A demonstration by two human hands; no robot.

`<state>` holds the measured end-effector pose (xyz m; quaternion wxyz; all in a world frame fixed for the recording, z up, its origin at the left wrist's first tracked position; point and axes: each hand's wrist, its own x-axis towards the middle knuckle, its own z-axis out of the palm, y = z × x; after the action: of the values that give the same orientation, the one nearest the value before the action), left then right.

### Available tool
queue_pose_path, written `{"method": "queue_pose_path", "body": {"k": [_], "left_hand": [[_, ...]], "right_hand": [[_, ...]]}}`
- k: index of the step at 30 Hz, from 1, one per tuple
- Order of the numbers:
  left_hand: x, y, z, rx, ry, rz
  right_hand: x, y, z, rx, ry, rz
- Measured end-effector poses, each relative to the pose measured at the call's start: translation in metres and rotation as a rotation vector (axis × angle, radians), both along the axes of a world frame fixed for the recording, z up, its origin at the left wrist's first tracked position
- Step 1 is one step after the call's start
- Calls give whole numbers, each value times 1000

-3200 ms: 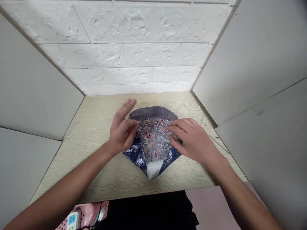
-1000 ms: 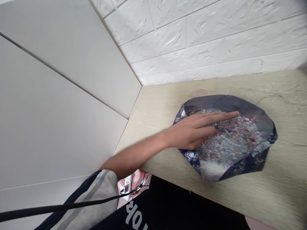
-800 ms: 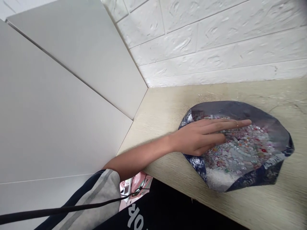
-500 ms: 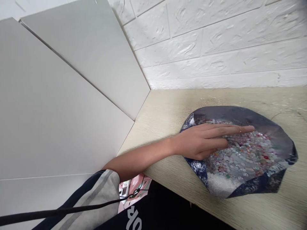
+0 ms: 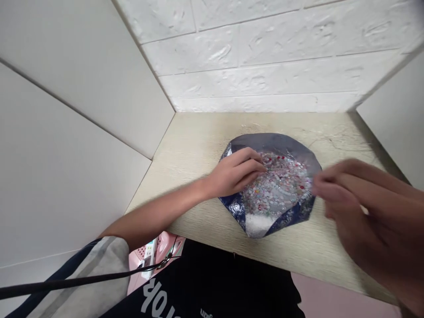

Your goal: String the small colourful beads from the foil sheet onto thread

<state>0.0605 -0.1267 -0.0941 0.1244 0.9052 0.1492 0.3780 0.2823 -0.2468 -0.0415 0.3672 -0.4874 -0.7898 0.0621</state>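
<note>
Loads of beads (image 5: 281,187) are being left heaped in the blue patterned pouch (image 5: 273,143) on the tabletop (image 5: 198,141), the fingers (image 5: 250,162) of the left hand (image 5: 230,176) being kept curled at them; the right hand (image 5: 364,212) is blurred, so its grip can't be told.

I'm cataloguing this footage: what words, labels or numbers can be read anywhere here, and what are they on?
On the black top, large white letters, sideways: "tok" (first letter uncertain).
Beside them, smaller white print: too blurred and cut off to read.
White power strip: any markings too small to read.
</note>
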Motion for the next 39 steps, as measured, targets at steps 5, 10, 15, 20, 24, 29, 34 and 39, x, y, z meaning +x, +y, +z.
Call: {"method": "queue_pose_path", "body": {"k": [5, 10, 15, 20, 24, 29, 34, 39], "left_hand": [[3, 1, 0, -22, -138, 37], [4, 2, -1, -23, -209, 83], [4, 1, 0, -20, -181, 105], [3, -1, 2, -42, -145, 169], [2, -2, 6, -66, -100, 130], [2, -4, 11, -45, 214, -62], [6, -6, 9, 5, 476, -80], [9, -5, 0, -27, 458, -15]], "right_hand": [[-25, 48, 5, -284, 3, 46], [-25, 54, -6, -451, 44, 102], [-22, 55, -3, -388, 24, 62], [-17, 55, -5, -340, -72, 94], [-11, 55, -8, -265, -58, 73], [-9, 55, -12, -185, -56, 36], [-13, 54, -19, -139, -122, -50], [-12, 55, -28, -80, -78, -35]]}}
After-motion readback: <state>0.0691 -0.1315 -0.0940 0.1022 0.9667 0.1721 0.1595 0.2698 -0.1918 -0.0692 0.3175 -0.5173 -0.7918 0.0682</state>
